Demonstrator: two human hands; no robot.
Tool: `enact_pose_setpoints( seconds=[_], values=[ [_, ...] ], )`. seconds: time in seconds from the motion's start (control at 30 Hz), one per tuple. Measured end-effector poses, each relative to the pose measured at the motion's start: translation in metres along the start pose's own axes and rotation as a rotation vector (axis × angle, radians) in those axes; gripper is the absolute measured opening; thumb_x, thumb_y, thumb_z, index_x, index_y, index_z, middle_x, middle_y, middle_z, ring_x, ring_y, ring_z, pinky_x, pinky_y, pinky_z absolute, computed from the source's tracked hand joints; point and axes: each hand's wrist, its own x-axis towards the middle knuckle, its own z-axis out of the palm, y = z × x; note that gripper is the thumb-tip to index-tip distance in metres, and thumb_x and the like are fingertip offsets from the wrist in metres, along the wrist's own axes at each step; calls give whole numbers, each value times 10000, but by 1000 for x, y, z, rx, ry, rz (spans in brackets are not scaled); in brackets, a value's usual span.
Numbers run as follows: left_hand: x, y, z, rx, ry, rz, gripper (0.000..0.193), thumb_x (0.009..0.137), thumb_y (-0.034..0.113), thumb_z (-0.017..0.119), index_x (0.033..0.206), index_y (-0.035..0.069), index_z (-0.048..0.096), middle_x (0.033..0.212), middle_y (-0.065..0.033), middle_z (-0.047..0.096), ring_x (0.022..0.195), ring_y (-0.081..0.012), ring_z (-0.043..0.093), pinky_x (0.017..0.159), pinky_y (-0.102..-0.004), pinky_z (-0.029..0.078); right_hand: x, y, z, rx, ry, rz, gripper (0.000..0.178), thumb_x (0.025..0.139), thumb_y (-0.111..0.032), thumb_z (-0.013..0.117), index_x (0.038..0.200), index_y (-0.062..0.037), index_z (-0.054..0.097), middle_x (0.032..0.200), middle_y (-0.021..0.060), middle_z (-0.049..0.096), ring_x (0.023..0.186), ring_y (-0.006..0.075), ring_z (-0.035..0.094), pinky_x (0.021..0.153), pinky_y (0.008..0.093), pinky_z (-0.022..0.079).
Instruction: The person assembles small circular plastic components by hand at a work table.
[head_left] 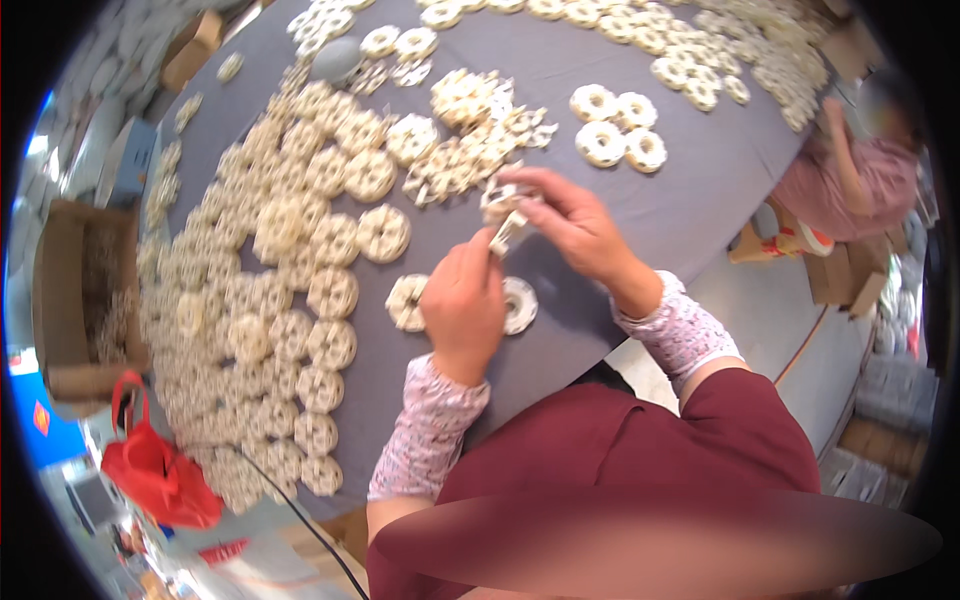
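Observation:
Above the near part of the table my two hands meet. My right hand (580, 228) is closed on a small cream-white plastic ring part (497, 203), gripped between thumb and fingers. A small pale plastic piece (508, 234) is pinched in my left hand (465, 305), right against that part; my fingers hide where the two touch. Beneath my left hand lie two round cream parts: a ring (520, 305) on its right and a notched disc (406, 302) on its left. Just beyond the hands is a heap of small loose cream pieces (465, 160).
Many round cream parts (320, 240) cover the table's left side, some stacked. Four rings (620, 128) group at right, and more rings line the far edge (680, 70). A red bag (160, 470) and a cardboard box (85, 290) are at left. Another person (850, 180) sits at right.

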Motion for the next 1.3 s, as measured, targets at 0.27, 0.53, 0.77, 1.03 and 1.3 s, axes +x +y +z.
enact_pose_setpoints(
  seconds=[0.27,0.53,0.77,1.03,1.3],
  values=[
    [10,-9,-3,28,172,130,318,925,-100,702,1207,31,772,1003,-126,694,807,-251,687,690,-367,547,-16,5,27,-83,246,-211,327,1146,-249,632,1403,-49,648,1196,44,753,1053,111,688,947,295,554],
    [11,-6,-4,14,224,279,277,934,-107,746,1173,15,817,1119,-126,715,1008,-267,730,856,-356,610,-19,4,32,320,409,-23,252,1152,-212,611,1337,-50,558,1125,39,704,966,85,672,843,252,560],
    [15,5,7,-82,139,235,253,896,-125,761,1100,14,817,1114,-145,741,1006,-286,769,818,-372,640,-3,12,-20,-50,222,-210,190,1106,-172,676,1236,-37,646,1071,15,705,944,76,665,843,243,547],
    [11,-3,8,-195,17,326,217,849,-173,715,939,11,788,1182,-136,730,1039,-285,756,850,-366,632,-10,42,-17,193,295,280,238,1119,-264,657,1239,-62,617,1007,39,742,831,96,703,663,265,560],
    [10,-27,6,-26,-103,15,307,878,-147,634,1111,8,760,1251,-153,727,1115,-360,728,950,-428,601,-10,2,-44,-1067,206,-56,444,952,-281,807,1351,-112,711,1273,159,693,1059,380,715,932,452,588]
  ],
)
